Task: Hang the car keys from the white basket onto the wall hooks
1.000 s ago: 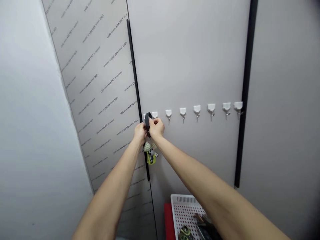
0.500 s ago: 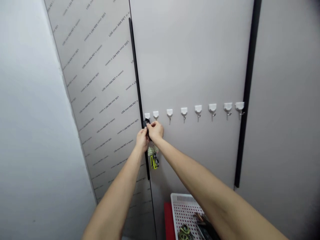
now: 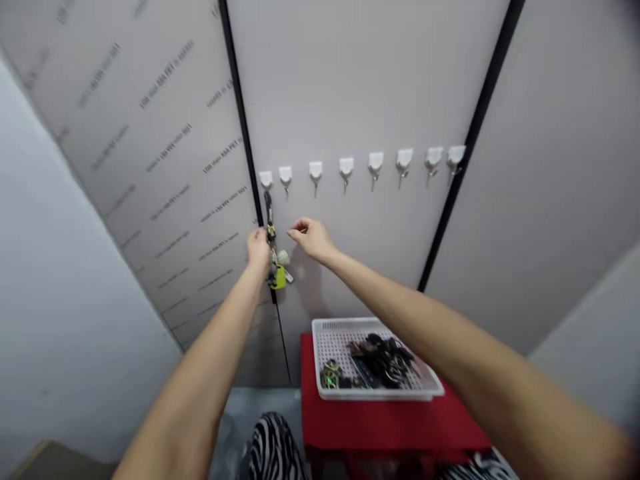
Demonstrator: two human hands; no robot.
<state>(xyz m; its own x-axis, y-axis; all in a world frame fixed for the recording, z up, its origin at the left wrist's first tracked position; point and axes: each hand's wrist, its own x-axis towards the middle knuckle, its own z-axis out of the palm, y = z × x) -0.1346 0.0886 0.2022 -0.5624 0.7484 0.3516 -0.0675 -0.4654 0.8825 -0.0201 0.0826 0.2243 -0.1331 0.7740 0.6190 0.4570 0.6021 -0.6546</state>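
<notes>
A keychain [image 3: 274, 257] with a dark strap, a small pale ball and a yellow-green charm hangs from the leftmost white hook [image 3: 266, 179] on the grey cabinet door [image 3: 350, 87]. My left hand [image 3: 259, 248] is beside the strap, fingers curled and touching it. My right hand [image 3: 311, 235] hovers just right of the keychain, fingers loosely curled and apart from it, holding nothing that I can see. A row of several white hooks [image 3: 374, 163] runs to the right, all bare.
A white perforated tray [image 3: 320, 340] holding a dark tangle of keychains and straps sits on a red stool [image 3: 380, 423] below the hooks. A film-covered printed panel [image 3: 150, 133] stands at the left. Zebra-patterned fabric [image 3: 273, 447] shows at the bottom.
The strap went onto the leftmost hook and now hangs free. My right hand let go and moved right; my left dropped lower. The view tilted down, showing more of the tray and stool.
</notes>
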